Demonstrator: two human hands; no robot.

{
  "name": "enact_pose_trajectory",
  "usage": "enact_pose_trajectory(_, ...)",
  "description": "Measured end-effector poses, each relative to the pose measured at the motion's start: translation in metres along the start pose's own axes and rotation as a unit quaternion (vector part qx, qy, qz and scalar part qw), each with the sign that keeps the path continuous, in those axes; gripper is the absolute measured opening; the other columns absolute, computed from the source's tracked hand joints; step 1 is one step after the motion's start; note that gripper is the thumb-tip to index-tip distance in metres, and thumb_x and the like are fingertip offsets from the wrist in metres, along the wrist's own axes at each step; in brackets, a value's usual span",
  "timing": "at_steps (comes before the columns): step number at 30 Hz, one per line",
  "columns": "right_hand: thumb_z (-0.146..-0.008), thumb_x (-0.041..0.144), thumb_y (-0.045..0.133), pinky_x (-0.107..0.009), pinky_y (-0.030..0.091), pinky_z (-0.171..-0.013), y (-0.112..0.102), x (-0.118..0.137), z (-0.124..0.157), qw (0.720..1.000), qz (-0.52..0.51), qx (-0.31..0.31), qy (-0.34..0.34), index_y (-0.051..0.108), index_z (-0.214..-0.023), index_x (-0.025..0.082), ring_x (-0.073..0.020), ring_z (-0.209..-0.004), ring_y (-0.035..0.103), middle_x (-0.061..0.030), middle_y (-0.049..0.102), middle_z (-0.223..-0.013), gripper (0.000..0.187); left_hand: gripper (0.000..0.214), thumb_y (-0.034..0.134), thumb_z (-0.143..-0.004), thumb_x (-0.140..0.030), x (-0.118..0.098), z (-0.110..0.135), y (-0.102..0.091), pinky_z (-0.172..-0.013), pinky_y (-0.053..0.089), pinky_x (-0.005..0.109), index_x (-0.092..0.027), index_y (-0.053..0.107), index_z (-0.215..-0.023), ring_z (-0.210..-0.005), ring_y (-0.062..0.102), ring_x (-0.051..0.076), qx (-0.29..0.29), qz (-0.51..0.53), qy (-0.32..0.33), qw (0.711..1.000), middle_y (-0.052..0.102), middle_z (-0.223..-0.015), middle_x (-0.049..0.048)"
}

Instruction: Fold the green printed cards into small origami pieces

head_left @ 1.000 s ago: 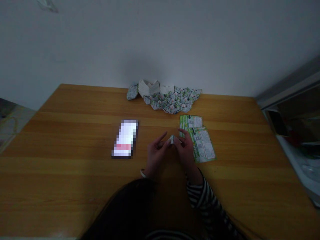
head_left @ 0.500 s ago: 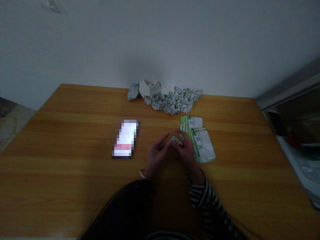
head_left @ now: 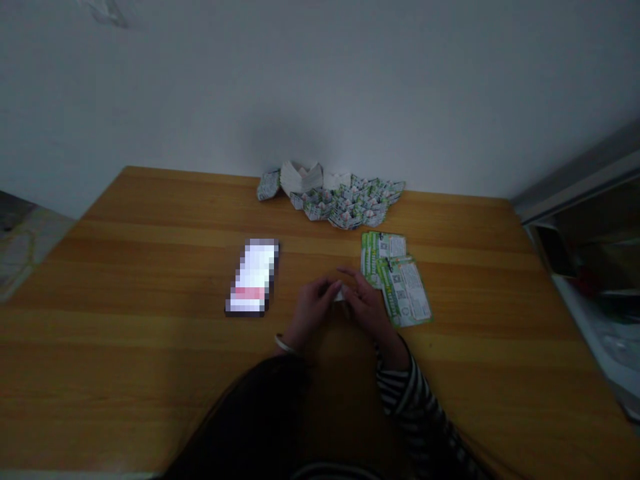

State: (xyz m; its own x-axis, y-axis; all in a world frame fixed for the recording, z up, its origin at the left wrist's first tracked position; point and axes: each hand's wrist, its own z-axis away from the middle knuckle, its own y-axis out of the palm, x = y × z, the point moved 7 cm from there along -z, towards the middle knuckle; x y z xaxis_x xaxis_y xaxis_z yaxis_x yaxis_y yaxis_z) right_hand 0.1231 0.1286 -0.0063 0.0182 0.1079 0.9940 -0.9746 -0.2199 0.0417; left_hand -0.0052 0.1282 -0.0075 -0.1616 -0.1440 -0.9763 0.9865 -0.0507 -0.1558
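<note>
Between my two hands is a small folded piece of paper, pale on the side that shows and mostly covered by fingers. My left hand pinches it from the left, thumb on top. From the right, my right hand grips the same piece with its fingers curled round. Just right of my right hand lie overlapping green and white printed leaflets. Behind, against the wall, sit many folded paper pieces, grouped in bunches.
A phone with a lit, blurred screen lies left of my hands on the wooden table. The white wall rises at the table's back edge. On the right, a shelf holds a dark flat object.
The paper has been turned or folded, so a plain pale face shows instead of a printed one. My fingers have closed in more tightly around it.
</note>
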Motion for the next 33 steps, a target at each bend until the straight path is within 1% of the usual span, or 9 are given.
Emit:
enact_pose_trajectory(5,-0.085,0.039,0.062,-0.018,0.032,-0.036,0.01,-0.005,0.003,0.993,-0.095,0.03,0.064,0.043,-0.136,0.022,-0.0094,-0.035,0.045,0.0099,0.056,-0.048,0.057,0.037,0.064,-0.082,-0.048,0.003,0.004,0.006,-0.043,0.035,0.019,-0.015,0.059,-0.067,-0.044,0.047,0.009,-0.02,0.118,-0.046,0.992,0.053,-0.051,-0.0036)
enact_pose_trajectory(8,-0.081,0.038,0.067,-0.018,0.035,-0.039,0.008,-0.004,0.001,0.993,-0.104,0.01,0.053,0.053,-0.129,0.021,-0.0091,-0.039,0.048,0.0081,0.058,-0.052,0.052,0.031,0.062,-0.084,-0.046,0.004,0.005,0.009,-0.047,0.041,0.02,-0.016,0.063,-0.086,-0.047,0.053,0.011,-0.027,0.135,-0.044,0.989,0.06,-0.057,-0.0026)
enact_pose_trajectory(10,-0.084,0.04,0.063,-0.018,0.033,-0.038,0.003,-0.007,-0.002,0.993,-0.103,-0.02,0.047,0.063,-0.115,0.018,-0.0081,-0.039,0.045,0.0072,0.056,-0.051,0.038,0.032,0.062,-0.085,-0.043,0.003,0.004,0.012,-0.056,0.046,0.022,-0.018,0.063,-0.104,-0.058,0.06,0.014,-0.008,0.11,-0.022,0.994,0.067,-0.068,-0.0003)
enact_pose_trajectory(12,-0.085,0.042,0.062,-0.018,0.029,-0.037,-0.003,-0.011,-0.004,0.992,-0.105,-0.052,0.049,0.067,-0.108,0.017,-0.007,-0.037,0.04,0.0074,0.052,-0.048,0.034,0.026,0.058,-0.089,-0.04,-0.001,0.004,0.017,-0.066,0.048,0.024,-0.019,0.066,-0.101,-0.068,0.062,0.016,0.021,0.054,0.016,0.998,0.07,-0.076,0.0018)
enact_pose_trajectory(16,-0.084,0.044,0.063,-0.018,0.023,-0.035,-0.009,-0.016,-0.006,0.989,-0.11,-0.069,0.066,0.065,-0.116,0.015,-0.0064,-0.035,0.033,0.0098,0.045,-0.043,0.043,0.038,0.045,-0.095,-0.039,-0.009,0.006,0.026,-0.067,0.047,0.025,-0.016,0.065,-0.073,-0.067,0.057,0.016,0.09,-0.009,0.064,0.994,0.066,-0.071,0.0026)
enact_pose_trajectory(21,-0.086,0.043,0.06,-0.019,0.03,-0.039,-0.011,-0.015,-0.006,0.993,-0.097,-0.048,0.047,0.063,-0.125,0.016,-0.0072,-0.038,0.037,0.0096,0.045,-0.047,0.047,0.033,0.047,-0.094,-0.039,-0.013,0.007,0.028,-0.071,0.049,0.025,-0.015,0.07,-0.094,-0.073,0.06,0.017,0.13,0.011,0.06,0.99,0.069,-0.079,0.0027)
enact_pose_trajectory(24,-0.086,0.039,0.061,-0.02,0.037,-0.042,-0.012,-0.012,-0.006,0.999,-0.039,-0.026,0.028,0.06,-0.13,0.019,-0.0083,-0.043,0.044,0.0072,0.053,-0.056,0.049,0.031,0.049,-0.094,-0.036,-0.006,0.006,0.028,-0.081,0.05,0.028,-0.016,0.068,-0.107,-0.087,0.065,0.019,0.134,0.033,0.051,0.989,0.072,-0.095,0.0058)
enact_pose_trajectory(27,-0.085,0.033,0.063,-0.025,0.048,-0.055,-0.015,-0.002,-0.003,0.995,0.093,-0.014,-0.029,0.06,-0.131,0.021,-0.0124,-0.056,0.056,0.0021,0.066,-0.071,0.048,0.03,0.057,-0.088,-0.025,0.003,0.006,0.026,-0.088,0.051,0.032,-0.016,0.061,-0.116,-0.098,0.066,0.022,0.114,0.055,0.051,0.991,0.071,-0.107,0.0096)
enact_pose_trajectory(33,-0.088,0.025,0.057,-0.034,0.054,-0.077,-0.003,0.009,0.004,0.948,0.283,0.019,-0.147,0.057,-0.135,0.025,-0.021,-0.083,0.07,-0.0071,0.074,-0.107,0.047,0.028,0.055,-0.083,-0.013,0.007,0.005,0.009,-0.083,0.052,0.034,-0.019,0.066,-0.109,-0.086,0.068,0.022,0.0,-0.039,0.032,0.999,0.074,-0.093,0.0064)
